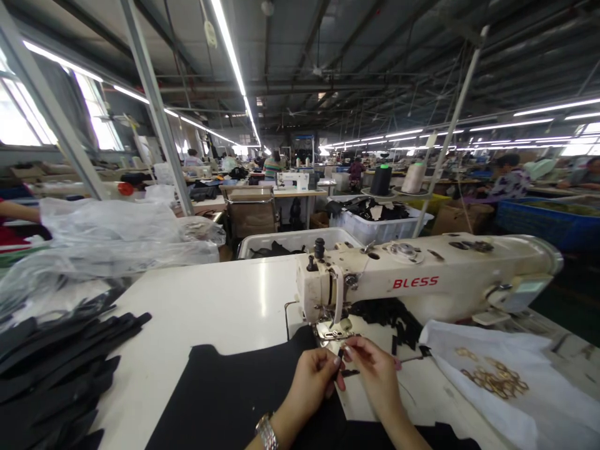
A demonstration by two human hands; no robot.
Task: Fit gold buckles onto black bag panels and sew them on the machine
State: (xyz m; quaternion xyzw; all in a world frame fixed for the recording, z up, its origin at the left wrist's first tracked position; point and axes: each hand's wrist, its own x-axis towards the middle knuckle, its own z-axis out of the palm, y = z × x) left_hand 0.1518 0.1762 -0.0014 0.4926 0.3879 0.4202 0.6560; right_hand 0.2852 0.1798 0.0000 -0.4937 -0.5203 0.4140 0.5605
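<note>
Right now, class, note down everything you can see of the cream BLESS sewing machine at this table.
The cream industrial sewing machine has a long painted-metal arm across the white table top, with BLESS in red capitals on its side. Two black knobs rise at the needle end, above a shiny metal presser foot. The far end is rounded. Black fabric scraps lie beneath the arm. The left hand and right hand are just in front of the foot, seemingly not touching it.

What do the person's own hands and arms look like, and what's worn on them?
The left hand has a silver link watch at the wrist; the right hand shows no jewellery. Both forearms are bare, without sleeves. Nails look pale.
</note>
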